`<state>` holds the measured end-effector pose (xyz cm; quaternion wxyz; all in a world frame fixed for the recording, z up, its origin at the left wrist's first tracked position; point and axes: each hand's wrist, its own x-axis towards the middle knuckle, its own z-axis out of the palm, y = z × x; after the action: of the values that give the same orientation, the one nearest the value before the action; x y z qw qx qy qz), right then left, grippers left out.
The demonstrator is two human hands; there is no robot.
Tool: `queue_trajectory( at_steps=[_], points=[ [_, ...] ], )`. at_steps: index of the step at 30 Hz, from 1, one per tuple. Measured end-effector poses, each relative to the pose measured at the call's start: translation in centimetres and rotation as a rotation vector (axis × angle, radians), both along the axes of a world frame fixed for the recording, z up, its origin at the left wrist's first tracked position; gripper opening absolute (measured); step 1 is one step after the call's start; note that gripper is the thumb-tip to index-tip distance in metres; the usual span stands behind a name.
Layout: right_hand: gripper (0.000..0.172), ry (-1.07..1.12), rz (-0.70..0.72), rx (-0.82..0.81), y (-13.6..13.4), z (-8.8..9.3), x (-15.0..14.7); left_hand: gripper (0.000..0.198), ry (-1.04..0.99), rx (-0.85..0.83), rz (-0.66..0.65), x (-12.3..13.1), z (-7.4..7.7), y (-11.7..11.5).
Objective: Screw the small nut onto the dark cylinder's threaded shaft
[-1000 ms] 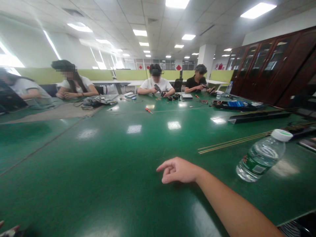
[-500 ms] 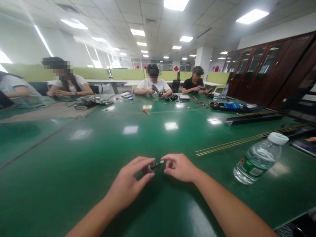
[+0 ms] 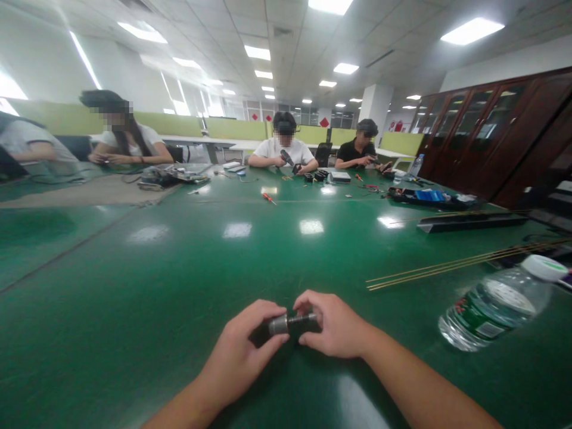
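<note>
A small grey metal cylinder with a thin dark shaft point(image 3: 279, 325) lies level between my two hands, just above the green table. My left hand point(image 3: 243, 339) grips the cylinder's body between thumb and fingers. The shaft points right, into the curled fingers of my right hand point(image 3: 335, 325). Those fingers close around the shaft's far end, while the thumb sits below it, a little apart. My right hand partly hides the shaft's tip.
A water bottle point(image 3: 500, 304) stands right of my right arm. Thin brass-coloured rods point(image 3: 415, 271) and a dark channel point(image 3: 473, 221) lie beyond it. Farther off are a red screwdriver point(image 3: 269, 198) and a blue-filled tray point(image 3: 426, 195). Several people sit across the green table point(image 3: 179, 262).
The cylinder has turned from tilted to nearly level, and more of its shaft shows. My right hand has moved from the shaft's tip to around its end. The view has shifted slightly.
</note>
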<state>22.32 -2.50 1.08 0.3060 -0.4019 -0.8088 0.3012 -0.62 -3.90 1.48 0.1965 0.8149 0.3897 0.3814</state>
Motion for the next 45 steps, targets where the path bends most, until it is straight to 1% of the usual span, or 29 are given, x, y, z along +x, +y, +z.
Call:
queue_trajectory(
  at_steps=[3, 13, 18, 24, 31, 37, 45],
  points=[
    [0.044, 0.015, 0.001, 0.014, -0.26, 0.08, -0.19, 0.022, -0.021, -0.021, -0.004, 0.16, -0.08, -0.07],
    [0.025, 0.037, -0.008, 0.097, -0.38, 0.16, -0.29, 0.023, -0.024, -0.045, -0.016, 0.4, 0.07, -0.13],
    [0.02, 0.026, -0.004, 0.11, -0.33, 0.13, -0.32, 0.023, -0.011, -0.046, -0.013, 0.49, 0.22, -0.21],
    [0.009, 0.023, -0.002, 0.131, -0.27, 0.29, -0.36, 0.023, -0.009, -0.055, -0.017, 0.53, 0.18, -0.19],
    [0.008, 0.021, -0.007, 0.115, -0.39, 0.13, -0.41, 0.022, -0.009, -0.07, -0.023, 0.64, -0.07, -0.16],
    [0.006, 0.004, 0.004, 0.136, -0.37, 0.13, -0.36, 0.023, 0.005, -0.077, -0.025, 0.6, -0.15, -0.24],
    [0.006, -0.01, 0.006, 0.132, -0.28, 0.33, -0.28, 0.024, 0.034, -0.086, -0.003, 0.65, -0.2, -0.38]
  ],
)
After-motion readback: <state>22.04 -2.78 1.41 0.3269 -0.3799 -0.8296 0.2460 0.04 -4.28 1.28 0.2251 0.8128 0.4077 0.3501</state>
